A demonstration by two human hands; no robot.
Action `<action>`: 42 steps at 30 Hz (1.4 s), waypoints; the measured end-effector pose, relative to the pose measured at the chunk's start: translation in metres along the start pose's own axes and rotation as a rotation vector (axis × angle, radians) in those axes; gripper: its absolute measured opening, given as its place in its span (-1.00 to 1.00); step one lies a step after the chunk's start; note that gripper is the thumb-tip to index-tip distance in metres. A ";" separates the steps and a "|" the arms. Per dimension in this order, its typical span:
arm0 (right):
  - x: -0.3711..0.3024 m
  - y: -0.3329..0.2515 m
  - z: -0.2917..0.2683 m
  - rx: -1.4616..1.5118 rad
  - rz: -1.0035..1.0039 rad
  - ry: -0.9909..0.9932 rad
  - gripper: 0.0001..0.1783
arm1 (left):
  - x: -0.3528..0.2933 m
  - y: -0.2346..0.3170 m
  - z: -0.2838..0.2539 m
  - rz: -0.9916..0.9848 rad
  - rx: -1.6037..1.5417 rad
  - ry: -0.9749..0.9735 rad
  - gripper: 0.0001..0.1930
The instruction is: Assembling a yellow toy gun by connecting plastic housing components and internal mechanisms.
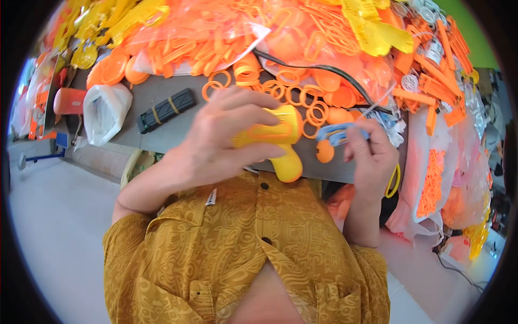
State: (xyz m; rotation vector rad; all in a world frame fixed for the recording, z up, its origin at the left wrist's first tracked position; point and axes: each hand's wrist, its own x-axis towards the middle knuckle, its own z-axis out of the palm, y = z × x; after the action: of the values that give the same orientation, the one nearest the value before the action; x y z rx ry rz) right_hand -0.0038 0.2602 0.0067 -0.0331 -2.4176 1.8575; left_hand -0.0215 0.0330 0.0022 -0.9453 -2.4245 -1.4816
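A yellow plastic toy hair dryer (290,164), with an orange ring at its wide end, is in front of my chest at the table's near edge. My left hand (224,132) is closed round its barrel, fingers above and thumb below, and the handle points down toward me. To the right, my right hand (372,151) has its fingers bent together at a crumpled-looking light blue piece (335,133). The kind of blue piece is too blurred to make out. Just below it lies a small orange disc (325,152).
Orange rings (317,112) and caps lie beyond my hands, before heaps of orange parts (189,51) in clear bags. Yellow parts (372,27) top the pile. At left are a dark block with bands (166,110) and a white bag (107,114). A black cable (324,67) crosses the heap.
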 end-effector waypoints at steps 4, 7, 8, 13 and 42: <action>0.005 0.031 -0.047 -0.280 0.050 0.211 -0.90 | -0.015 -0.009 -0.012 -0.142 0.041 0.020 -0.75; 0.006 0.060 -0.066 -0.388 0.132 0.227 -0.85 | -0.014 -0.010 -0.014 -0.118 0.137 0.008 -0.76; 0.007 0.060 -0.066 -0.388 0.133 0.227 -0.85 | -0.014 -0.009 -0.014 -0.082 0.213 -0.016 -0.76; 0.006 0.034 -0.053 -0.318 -0.001 0.333 -0.80 | -0.012 0.001 -0.013 -0.039 0.220 0.005 -0.75; 0.037 -0.005 0.021 -0.462 -0.990 -0.259 -0.61 | -0.011 -0.010 -0.011 -0.033 0.016 0.060 -0.83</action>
State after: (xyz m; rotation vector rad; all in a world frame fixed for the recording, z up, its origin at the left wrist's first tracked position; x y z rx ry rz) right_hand -0.0419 0.2410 0.0088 1.1785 -2.2467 0.8860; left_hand -0.0209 0.0163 -0.0042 -0.8487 -2.4171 -1.4770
